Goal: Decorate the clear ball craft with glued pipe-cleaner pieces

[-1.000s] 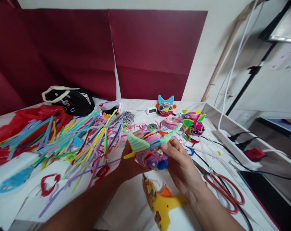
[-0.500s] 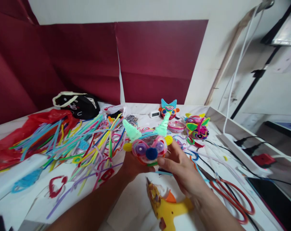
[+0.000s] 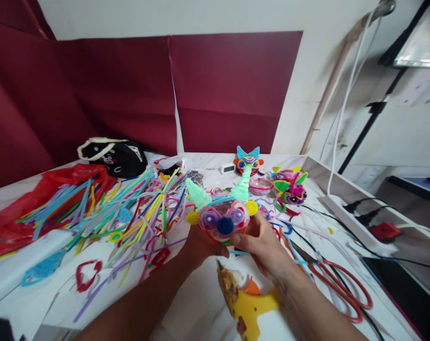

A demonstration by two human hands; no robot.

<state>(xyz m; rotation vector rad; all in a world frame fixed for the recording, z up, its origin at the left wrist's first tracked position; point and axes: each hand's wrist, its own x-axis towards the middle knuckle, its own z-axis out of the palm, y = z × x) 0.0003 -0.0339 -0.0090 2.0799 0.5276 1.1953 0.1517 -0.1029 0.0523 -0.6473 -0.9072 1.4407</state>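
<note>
1. Left hand (image 3: 202,246) grasps the pipe-cleaner figure (image 3: 224,222) from below and at its left side; most of the fingers are hidden. The forearm slants inward.
2. Right hand (image 3: 260,244) grasps the lower right side of the same figure, with the thumb in front and the wrist slanting inward also.
3. This figure is held above the worktop (image 3: 186,308), in front of the middle of its back edge.
4. Its face is directed to the person; the green horns (image 3: 198,194) point upward and spread apart. Its widest line, from one yellow ear (image 3: 251,207) to the other, runs about parallel to the back edge.
5. Below the hands lies a yellow glue gun (image 3: 248,305), the nozzle pointing toward the back edge.
</note>
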